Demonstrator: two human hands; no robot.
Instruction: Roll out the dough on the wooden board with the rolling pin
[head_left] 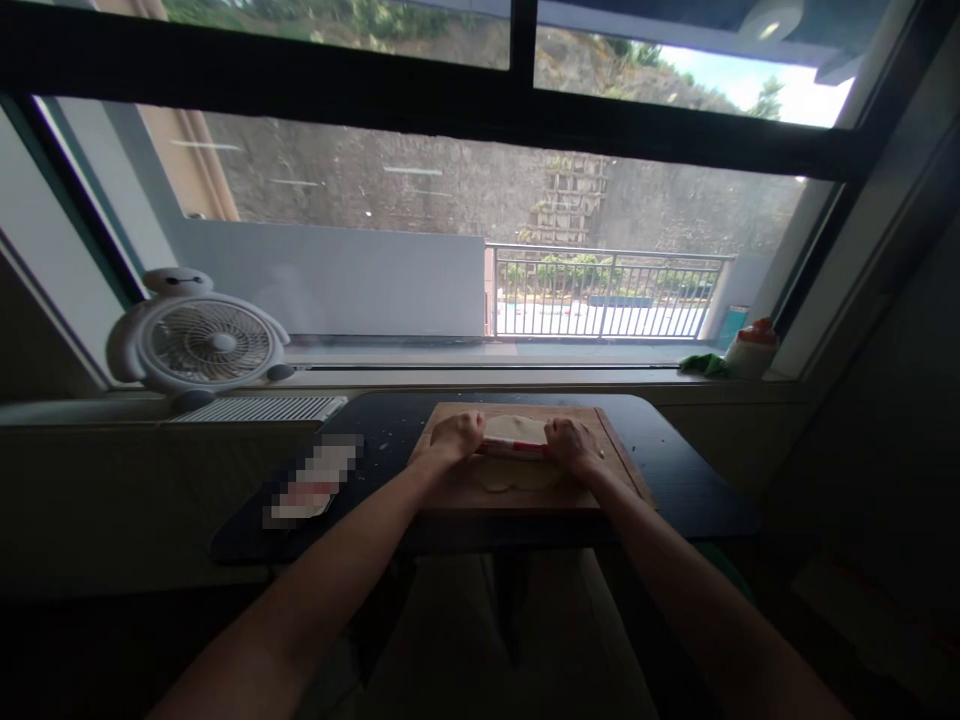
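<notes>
A sheet of pale dough lies flattened on a wooden cutting board. Across the dough runs a rolling pin, its middle patterned in red and white. My left hand is closed over the pin's left end, and my right hand grips the right end. Dough shows on both the far and near sides of the pin. The pin's ends are covered by my fingers.
The board rests on a dark table below a wide window. A blurred-out item lies on the table at left. A white fan stands by the sill at left; a bottle with an orange top and green cloth sit at right.
</notes>
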